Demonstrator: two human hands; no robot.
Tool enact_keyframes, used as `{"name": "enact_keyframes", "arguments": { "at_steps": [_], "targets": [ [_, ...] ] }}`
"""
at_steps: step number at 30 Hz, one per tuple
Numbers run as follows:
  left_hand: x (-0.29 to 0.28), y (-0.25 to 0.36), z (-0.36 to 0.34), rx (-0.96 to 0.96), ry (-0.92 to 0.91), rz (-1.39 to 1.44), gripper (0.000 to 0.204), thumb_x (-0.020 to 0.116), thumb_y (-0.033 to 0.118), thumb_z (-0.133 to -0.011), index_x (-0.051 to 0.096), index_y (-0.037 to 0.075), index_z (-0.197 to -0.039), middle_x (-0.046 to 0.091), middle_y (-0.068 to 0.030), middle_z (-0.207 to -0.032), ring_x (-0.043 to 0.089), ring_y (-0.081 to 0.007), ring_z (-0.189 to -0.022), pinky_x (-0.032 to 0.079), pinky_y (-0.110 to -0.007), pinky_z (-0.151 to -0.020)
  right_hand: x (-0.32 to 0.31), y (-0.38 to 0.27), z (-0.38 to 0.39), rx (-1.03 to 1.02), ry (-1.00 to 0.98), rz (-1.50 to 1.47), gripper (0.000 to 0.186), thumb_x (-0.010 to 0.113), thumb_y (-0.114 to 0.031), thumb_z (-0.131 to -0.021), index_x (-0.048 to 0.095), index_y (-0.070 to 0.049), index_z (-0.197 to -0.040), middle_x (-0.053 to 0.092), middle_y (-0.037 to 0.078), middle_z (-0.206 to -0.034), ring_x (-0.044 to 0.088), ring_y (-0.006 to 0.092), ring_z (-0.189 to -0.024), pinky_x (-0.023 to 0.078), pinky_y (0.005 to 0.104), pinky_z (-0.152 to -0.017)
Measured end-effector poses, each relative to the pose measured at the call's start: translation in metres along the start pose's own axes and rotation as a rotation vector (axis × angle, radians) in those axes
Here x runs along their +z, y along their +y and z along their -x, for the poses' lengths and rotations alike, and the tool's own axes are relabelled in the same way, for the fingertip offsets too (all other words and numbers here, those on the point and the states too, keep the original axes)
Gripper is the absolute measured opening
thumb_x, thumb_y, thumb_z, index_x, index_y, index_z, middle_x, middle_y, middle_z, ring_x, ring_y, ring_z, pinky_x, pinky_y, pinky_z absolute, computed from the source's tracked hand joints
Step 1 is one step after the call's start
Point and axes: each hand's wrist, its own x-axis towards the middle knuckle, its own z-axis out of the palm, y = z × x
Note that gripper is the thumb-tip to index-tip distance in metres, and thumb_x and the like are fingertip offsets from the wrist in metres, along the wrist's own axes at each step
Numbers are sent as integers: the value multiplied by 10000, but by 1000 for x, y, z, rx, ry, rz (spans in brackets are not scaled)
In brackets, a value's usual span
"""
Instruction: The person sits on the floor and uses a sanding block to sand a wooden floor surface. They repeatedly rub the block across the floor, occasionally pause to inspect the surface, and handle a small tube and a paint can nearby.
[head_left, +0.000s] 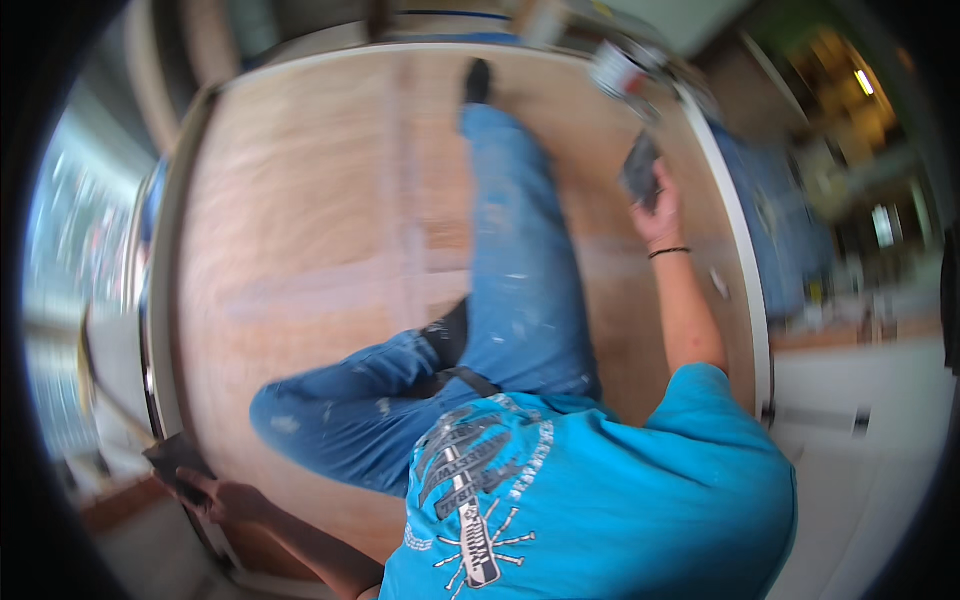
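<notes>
My right hand (pixel 658 208) is closed round a dark grey piece (pixel 640 168), perhaps a cloth or pad, over the right side of a brown wooden panel (pixel 320 190). Blur hides its exact kind. At the lower left, my left hand (pixel 215 498) grips a dark, flat piece (pixel 175 455) beside the panel's raised edge. Its kind cannot be made out either. I am sitting on the panel, one leg in paint-spotted jeans (pixel 530 250) stretched forward and the other bent to the left. Pale whitish bands cross the panel, one along it and one across.
A can (pixel 617 72) with a red and white label stands at the far right corner. A small whitish thing (pixel 720 284) lies near the right rim (pixel 735 220). Blue sheeting (pixel 770 220) shows beyond that rim. A bright window (pixel 80 220) is at the left.
</notes>
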Motion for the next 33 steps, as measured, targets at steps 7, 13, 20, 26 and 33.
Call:
{"name": "enact_keyframes", "arguments": {
  "at_steps": [7,13,20,26,33],
  "targets": [
    [162,142,8,241,-388,88,454,628,310,-1066,665,-39,-1354,695,-194,-1353,678,-307,-1205,522,-398,-1047,-286,95,325,94,687,-399,416,651,-384,-1022,634,-143,-1360,706,56,-1302,669,262,-1201,523,420,-1073],
    [229,314,94,619,-738,691,420,599,305,-1089,663,15,-1386,667,-125,-1415,646,-247,-1245,505,-377,-1071,-340,167,493,-59,704,-668,469,653,-419,-1023,590,-154,-1405,677,95,-1333,649,310,-1231,516,479,-1087],
    [193,473,162,668,-873,906,428,634,293,-1073,664,-3,-1379,681,-145,-1386,657,-249,-1209,505,-369,-1051,-315,167,486,-251,431,-884,467,622,-403,-1050,588,-96,-1400,674,141,-1346,660,324,-1232,508,489,-1109],
    [116,571,227,912,-1093,1219,356,603,206,-1091,669,22,-1389,706,-108,-1352,647,-193,-1193,476,-335,-1077,-290,149,521,-219,415,-943,474,610,-381,-1061,576,-46,-1394,696,157,-1304,680,328,-1198,503,505,-1118],
    [80,588,237,734,-1283,1198,457,643,343,-1068,683,-15,-1350,728,-133,-1288,658,-212,-1128,483,-337,-1016,-270,164,537,-293,475,-978,457,624,-363,-1057,586,-20,-1356,694,151,-1309,690,315,-1180,511,515,-1116]
  ]
}}
